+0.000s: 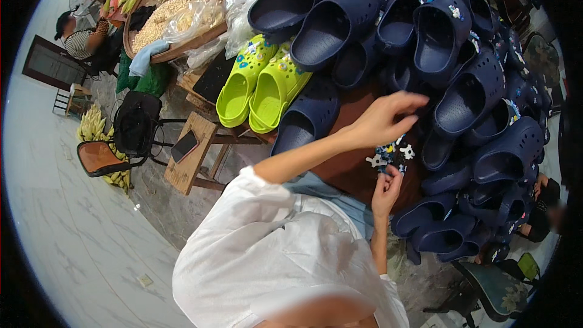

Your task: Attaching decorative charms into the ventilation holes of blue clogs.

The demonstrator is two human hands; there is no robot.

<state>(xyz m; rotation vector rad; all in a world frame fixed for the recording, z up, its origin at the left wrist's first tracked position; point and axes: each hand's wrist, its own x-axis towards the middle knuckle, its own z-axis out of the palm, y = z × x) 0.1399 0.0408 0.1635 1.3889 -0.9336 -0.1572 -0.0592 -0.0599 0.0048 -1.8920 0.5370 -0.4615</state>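
My left hand (385, 120) reaches out over a brown table top (352, 164), fingers apart and holding nothing, its tips next to a navy blue clog (464, 100). Just below it lies a small heap of white and coloured shoe charms (392, 153). My right hand (386, 191) is at the near side of that heap and pinches a small charm (382, 170) between its fingertips. Several navy blue clogs (337, 21) are piled around the table on the far and right sides. A pair of lime green clogs (261, 82) with charms sits to the left.
A wooden stool (188, 161) with a phone (184, 146) on it stands at left, beside a black bag on a chair (135, 123). Corn cobs (91, 124) lie on the floor. A round tray of grain (173, 9) is at top left, with a seated person (79, 33) beyond it.
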